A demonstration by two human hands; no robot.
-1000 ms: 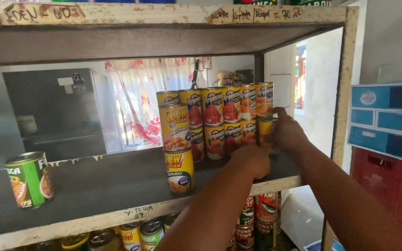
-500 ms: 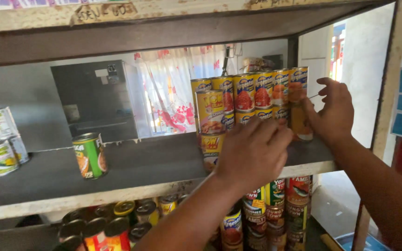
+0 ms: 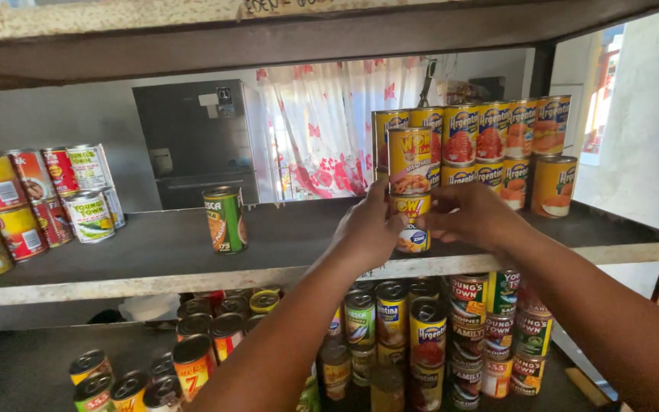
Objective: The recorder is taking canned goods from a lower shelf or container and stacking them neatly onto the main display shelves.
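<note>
Both my hands close around a small stack of two yellow cans (image 3: pixel 410 174) on the middle shelf (image 3: pixel 162 255). My left hand (image 3: pixel 368 229) grips the lower can from the left. From the right, my right hand (image 3: pixel 470 216) holds the same can. Just behind and to the right stands a two-tier block of yellow and red cans (image 3: pixel 490 141). A single yellow can (image 3: pixel 554 185) sits at the right end of that block.
A lone green can (image 3: pixel 225 220) stands mid-shelf. A group of red, yellow and white cans (image 3: pixel 32 198) is stacked at the shelf's left end. The shelf below holds many cans (image 3: pixel 421 336). A dark post (image 3: pixel 539 76) and a white wall (image 3: pixel 650 122) bound the right side.
My view has shifted right along the shelf. My right hand left the far can at the block's right end and came to the front stack, where both hands now meet.
</note>
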